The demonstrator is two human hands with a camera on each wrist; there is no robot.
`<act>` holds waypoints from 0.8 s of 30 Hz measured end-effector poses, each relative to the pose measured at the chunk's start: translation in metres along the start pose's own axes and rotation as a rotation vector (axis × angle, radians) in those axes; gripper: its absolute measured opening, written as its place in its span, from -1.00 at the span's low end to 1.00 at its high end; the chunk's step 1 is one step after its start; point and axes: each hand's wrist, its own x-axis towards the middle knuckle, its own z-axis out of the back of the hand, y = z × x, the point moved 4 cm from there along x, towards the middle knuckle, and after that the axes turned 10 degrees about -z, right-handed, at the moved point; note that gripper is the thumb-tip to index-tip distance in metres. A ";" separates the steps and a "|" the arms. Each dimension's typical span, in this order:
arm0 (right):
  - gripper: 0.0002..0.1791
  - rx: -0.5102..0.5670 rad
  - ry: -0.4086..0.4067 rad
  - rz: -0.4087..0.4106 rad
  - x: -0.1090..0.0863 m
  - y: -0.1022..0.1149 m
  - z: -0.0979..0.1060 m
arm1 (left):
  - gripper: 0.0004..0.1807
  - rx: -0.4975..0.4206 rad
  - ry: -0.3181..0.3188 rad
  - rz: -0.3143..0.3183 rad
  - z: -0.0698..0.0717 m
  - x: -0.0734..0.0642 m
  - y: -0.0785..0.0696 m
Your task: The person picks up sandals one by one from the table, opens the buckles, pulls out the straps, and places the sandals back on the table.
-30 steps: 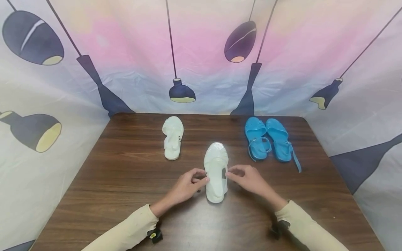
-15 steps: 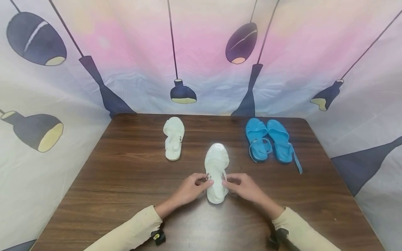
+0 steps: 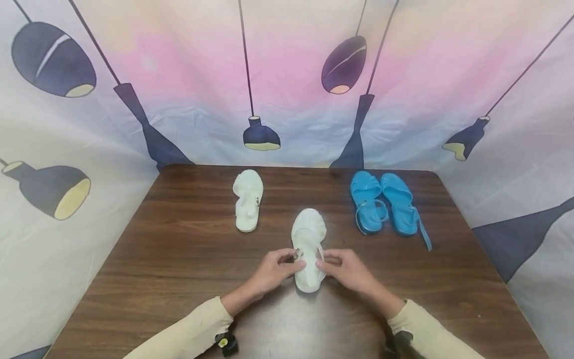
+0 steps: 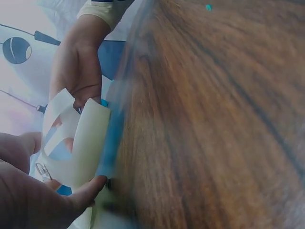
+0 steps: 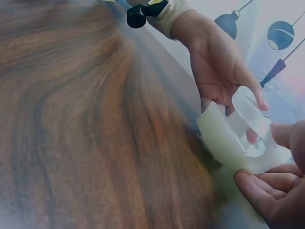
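The bare left hand (image 3: 271,271) and the bare right hand (image 3: 352,269) pinched opposite sides of a glossy white open sandal (image 3: 309,237), each thumb over the inner side; a small metal buckle (image 3: 297,254) sat beside the left fingertips; the sandal was between the hands around mid-table, toe pointing away from the person, on or just above a dark brown wood-grain table (image 3: 179,259); beyond it, to the left, lay a matching white sandal (image 3: 248,200); to the right lay two bright blue strappy sandals (image 3: 399,202), side by side, before a pastel lamp-print cloth backdrop (image 3: 300,75).
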 end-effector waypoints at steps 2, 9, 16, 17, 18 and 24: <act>-0.45 0.007 0.000 0.009 0.000 0.001 0.000 | -0.53 -0.030 -0.010 0.001 0.000 -0.001 0.000; -0.50 0.024 -0.010 0.064 0.001 0.007 0.000 | -0.52 -0.147 -0.055 -0.034 0.001 0.001 -0.005; -0.51 0.036 -0.061 0.080 0.005 0.023 0.006 | -0.53 -0.163 -0.108 -0.038 0.012 0.009 -0.017; -0.51 0.041 -0.070 0.075 0.006 0.026 0.006 | -0.55 -0.158 -0.115 -0.042 0.015 0.011 -0.019; -0.51 0.048 -0.075 0.074 0.007 0.029 0.007 | -0.56 -0.155 -0.119 -0.046 0.017 0.012 -0.021; -0.51 0.083 -0.092 0.084 0.014 0.044 0.009 | -0.58 -0.145 -0.143 -0.072 0.030 0.019 -0.030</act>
